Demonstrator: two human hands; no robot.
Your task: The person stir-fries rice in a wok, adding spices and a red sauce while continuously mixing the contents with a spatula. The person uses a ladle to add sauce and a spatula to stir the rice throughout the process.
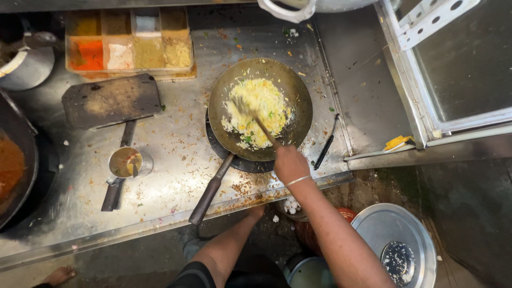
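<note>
My right hand [289,164], a thin bangle on its wrist, is shut on the handle of a spatula [252,116]. The spatula's blurred blade is in the yellow fried rice [261,106]. The rice fills the middle of a dark round wok [300,93], which sits on a burner ring on the steel counter [176,144]. The wok's long handle [210,192] points toward me, left of my hand, and nothing touches it. My left hand is out of view. A bare leg [226,248] rises below the counter edge.
A tray of coloured spice powders [128,42] stands at the back left, a dark flat slab [112,100] in front of it. Also here: a small ladle of sauce [126,162], a pan of red sauce [10,165], a black knife [326,144] and a steel lid [394,240] on the floor.
</note>
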